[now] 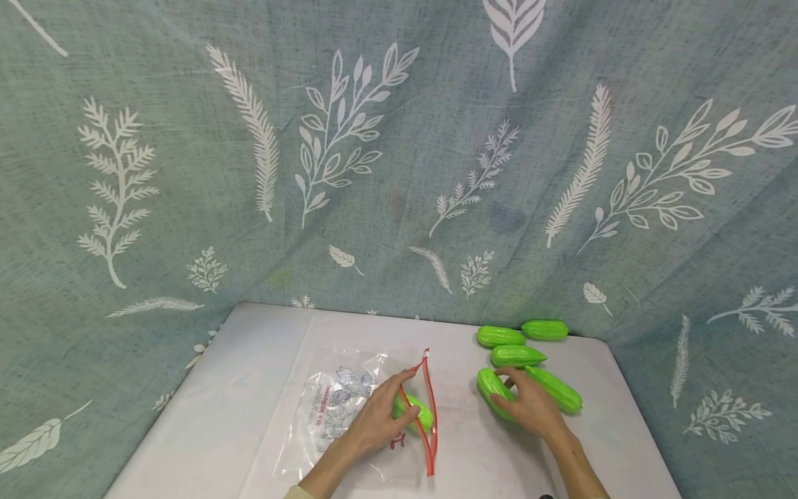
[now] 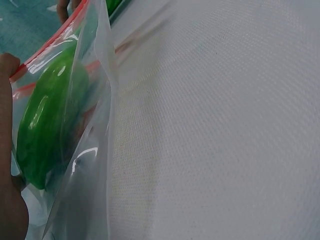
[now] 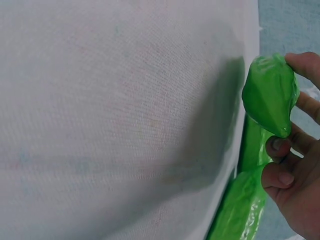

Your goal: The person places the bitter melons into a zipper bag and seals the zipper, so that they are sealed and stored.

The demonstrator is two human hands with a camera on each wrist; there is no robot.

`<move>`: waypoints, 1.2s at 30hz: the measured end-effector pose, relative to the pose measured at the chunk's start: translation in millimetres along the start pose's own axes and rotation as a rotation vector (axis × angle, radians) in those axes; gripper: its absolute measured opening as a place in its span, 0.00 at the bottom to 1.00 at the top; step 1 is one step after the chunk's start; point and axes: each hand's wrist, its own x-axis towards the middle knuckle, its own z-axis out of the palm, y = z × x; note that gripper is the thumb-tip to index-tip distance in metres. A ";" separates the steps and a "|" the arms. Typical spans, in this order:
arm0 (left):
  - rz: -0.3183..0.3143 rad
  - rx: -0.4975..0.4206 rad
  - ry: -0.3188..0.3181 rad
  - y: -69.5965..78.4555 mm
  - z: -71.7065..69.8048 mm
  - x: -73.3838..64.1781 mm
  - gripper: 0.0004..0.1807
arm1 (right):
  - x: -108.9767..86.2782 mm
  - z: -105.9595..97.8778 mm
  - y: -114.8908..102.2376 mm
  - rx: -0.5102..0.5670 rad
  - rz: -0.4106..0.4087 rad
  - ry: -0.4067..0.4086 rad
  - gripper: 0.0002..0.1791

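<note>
A clear zip bag [image 1: 305, 430] with a red-edged mouth and printed figures lies on the table, its mouth facing right and parted. My left hand [image 1: 377, 416] holds the bag near that mouth, thumb and fingers at the red edge. Inside, just behind the opening, is a glossy green ridged gourd [image 2: 47, 120], showing through the plastic in the left wrist view. To the right, my right hand [image 1: 536, 409] grips another green gourd [image 3: 270, 92] between thumb and fingers. That gourd's tapered end points toward the palm side in the right wrist view.
Beside and beyond my right hand lie several more green gourds: one long gourd [image 1: 564, 394] just right of the hand, a pointed one [image 1: 517, 356] behind, and a far one [image 1: 545, 330] near the back edge. The white table [image 1: 206, 416] meets a leaf-patterned teal cloth [image 1: 374, 277].
</note>
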 end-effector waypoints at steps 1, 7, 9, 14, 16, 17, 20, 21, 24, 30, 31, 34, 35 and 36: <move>0.000 0.000 0.000 -0.1 0.1 -0.1 0.37 | 0.0 0.8 0.0 -0.002 0.000 0.000 0.30; 0.000 -0.006 0.004 -0.6 0.8 -0.2 0.37 | 0.2 4.2 -1.0 0.004 -0.007 0.001 0.30; -0.002 -0.007 0.005 -0.9 1.3 -0.2 0.37 | 0.3 5.5 -1.6 0.003 -0.009 -0.001 0.30; -0.004 -0.009 0.000 -2.0 2.2 -0.2 0.37 | 0.2 8.7 -2.8 -0.010 -0.007 -0.010 0.29; -0.002 -0.008 0.001 -2.3 2.3 -0.2 0.37 | 0.3 9.7 -3.1 -0.012 -0.007 -0.010 0.29; -0.001 -0.007 0.002 -2.3 2.3 -0.2 0.37 | 0.3 10.1 -3.4 -0.011 -0.007 -0.009 0.29; 0.004 0.003 0.006 -2.5 2.6 -0.3 0.37 | 0.6 10.6 -4.4 -0.007 -0.007 -0.013 0.29; 0.003 0.008 0.006 -2.4 2.7 -0.3 0.37 | 0.9 10.8 -4.5 -0.007 -0.007 -0.015 0.29; 0.008 0.019 0.009 -2.2 3.0 -0.2 0.37 | 1.4 10.5 -5.1 -0.004 -0.006 -0.017 0.30; -0.002 0.010 -0.001 -3.3 3.9 0.3 0.37 | 2.7 9.9 -5.2 0.002 -0.011 -0.012 0.29; -0.001 0.009 -0.002 -3.6 4.0 0.4 0.37 | 2.8 9.7 -5.1 0.001 -0.011 -0.011 0.29; 0.009 0.008 0.002 -3.9 4.5 0.8 0.36 | 2.7 8.8 -5.3 0.003 -0.011 -0.007 0.29; 0.012 0.007 0.003 -3.9 4.5 1.0 0.36 | 2.6 8.3 -5.5 0.004 -0.012 -0.004 0.30; 0.012 0.006 0.001 -3.7 4.4 1.2 0.36 | 2.4 7.9 -5.6 0.002 -0.013 -0.002 0.30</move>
